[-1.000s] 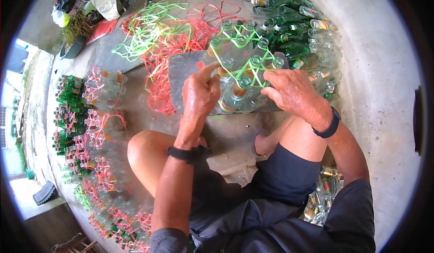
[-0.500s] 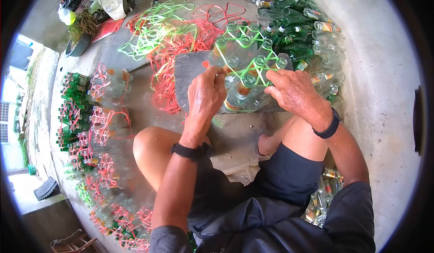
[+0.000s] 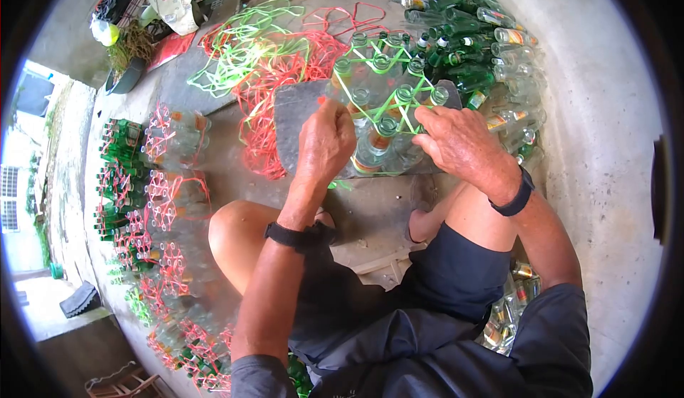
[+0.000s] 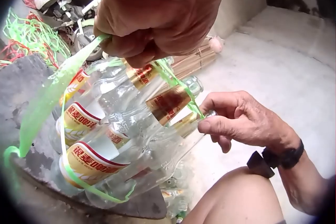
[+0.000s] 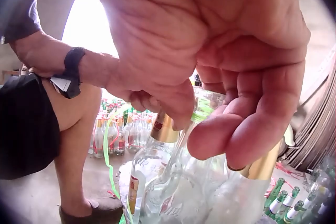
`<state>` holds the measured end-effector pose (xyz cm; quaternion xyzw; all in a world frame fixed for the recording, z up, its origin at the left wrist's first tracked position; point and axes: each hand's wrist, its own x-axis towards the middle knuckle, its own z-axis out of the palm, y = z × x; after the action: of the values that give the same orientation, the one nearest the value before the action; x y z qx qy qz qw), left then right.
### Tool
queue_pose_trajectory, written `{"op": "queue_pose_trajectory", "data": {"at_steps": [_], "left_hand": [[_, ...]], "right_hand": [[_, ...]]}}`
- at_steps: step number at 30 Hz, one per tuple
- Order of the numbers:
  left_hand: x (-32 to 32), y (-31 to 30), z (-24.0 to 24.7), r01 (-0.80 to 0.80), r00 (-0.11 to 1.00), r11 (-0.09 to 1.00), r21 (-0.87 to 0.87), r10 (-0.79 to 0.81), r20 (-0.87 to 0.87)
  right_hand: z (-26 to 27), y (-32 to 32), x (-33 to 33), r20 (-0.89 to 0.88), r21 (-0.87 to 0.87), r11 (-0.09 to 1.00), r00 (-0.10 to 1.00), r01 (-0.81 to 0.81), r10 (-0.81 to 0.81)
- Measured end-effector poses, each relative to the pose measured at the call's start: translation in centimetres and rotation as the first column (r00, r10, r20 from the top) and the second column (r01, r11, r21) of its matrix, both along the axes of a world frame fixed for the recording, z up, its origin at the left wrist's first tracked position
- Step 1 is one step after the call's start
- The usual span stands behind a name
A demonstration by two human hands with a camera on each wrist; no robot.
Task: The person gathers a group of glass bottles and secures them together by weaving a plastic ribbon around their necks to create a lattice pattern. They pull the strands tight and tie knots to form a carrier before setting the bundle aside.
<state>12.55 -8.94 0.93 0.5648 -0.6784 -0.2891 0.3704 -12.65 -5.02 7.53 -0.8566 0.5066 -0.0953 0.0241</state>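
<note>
Clear bottles (image 3: 377, 144) with gold-and-red labels stand grouped on a dark board (image 3: 291, 131). Green strap (image 3: 363, 106) zigzags around their necks. The left hand (image 3: 326, 142) is at the group's left side; in the left wrist view its curled fingers pinch a green strap end (image 4: 63, 85) that hangs down past the bottles. The right hand (image 3: 463, 145) is at the near right corner, and in the left wrist view its thumb and fingers (image 4: 218, 121) pinch a bottle neck with the strap around it. In the right wrist view the right fingertips (image 5: 220, 142) hide part of the necks.
Tangled red and green straps (image 3: 267, 77) lie beyond the board to the left. Loose green and clear bottles (image 3: 470, 49) lie along the wall at right. Bundles of strapped bottles (image 3: 167, 199) stand on the left. The person's knees are below the board.
The left hand reached to the near left bottle necks, then drew back slightly left with its fingers curled in. The right hand has stayed at the same corner.
</note>
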Motion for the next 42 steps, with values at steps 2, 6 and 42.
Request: {"op": "queue_pose_trajectory", "data": {"at_steps": [2, 6, 42], "left_hand": [[0.0, 0.1, 0.2, 0.005, 0.999, 1.0, 0.03, -0.003, -0.039], [-0.1, 0.1, 1.3, 0.057, 0.99, 0.993, 0.102, -0.044, -0.131], [-3.7, 3.5, 0.6, 0.04, 0.932, 0.983, 0.179, 0.027, -0.36]], "right_hand": [[-0.2, 0.0, 0.0, 0.024, -0.007, 1.0, 1.0, -0.001, 0.001], [-0.2, 0.1, 0.0, 0.034, -0.008, 1.0, 0.999, -0.001, 0.002], [1.7, -4.3, -4.8, -0.2, 0.017, 0.958, 0.938, -0.286, 0.283]]}}
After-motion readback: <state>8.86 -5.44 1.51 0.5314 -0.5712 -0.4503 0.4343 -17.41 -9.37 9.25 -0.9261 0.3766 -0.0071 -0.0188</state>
